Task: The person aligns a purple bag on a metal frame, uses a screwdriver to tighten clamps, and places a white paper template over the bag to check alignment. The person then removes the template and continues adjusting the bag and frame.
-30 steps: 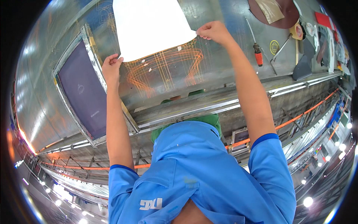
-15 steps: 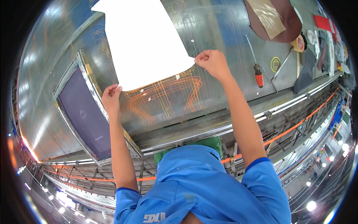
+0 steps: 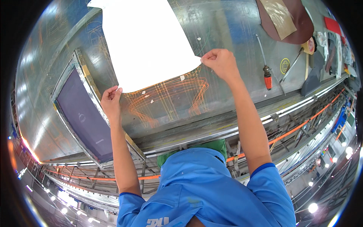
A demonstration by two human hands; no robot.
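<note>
A large white cut piece, perhaps fabric (image 3: 145, 45), spreads over the metal table, its near edge curved. My left hand (image 3: 111, 99) pinches its near left corner between thumb and fingers. At the near right corner, my right hand (image 3: 221, 64) pinches the pointed tip. Orange curved and straight lines (image 3: 170, 94) run across the tabletop just below the near edge, with a few small white scraps (image 3: 182, 78) lying on them. Beside my left hand is a framed printing screen (image 3: 81, 108) with dark purple mesh.
To the right lie a screwdriver-like tool with an orange-red handle (image 3: 268, 80), a second long thin tool (image 3: 293, 65) and a roll of tape (image 3: 309, 46). Beyond them are a maroon piece (image 3: 302, 28) and a red item (image 3: 332, 24). A metal rail (image 3: 287, 109) edges the table.
Both hands keep their pinch on the white piece. My right hand has shifted slightly right with its corner. The head view has turned a little.
</note>
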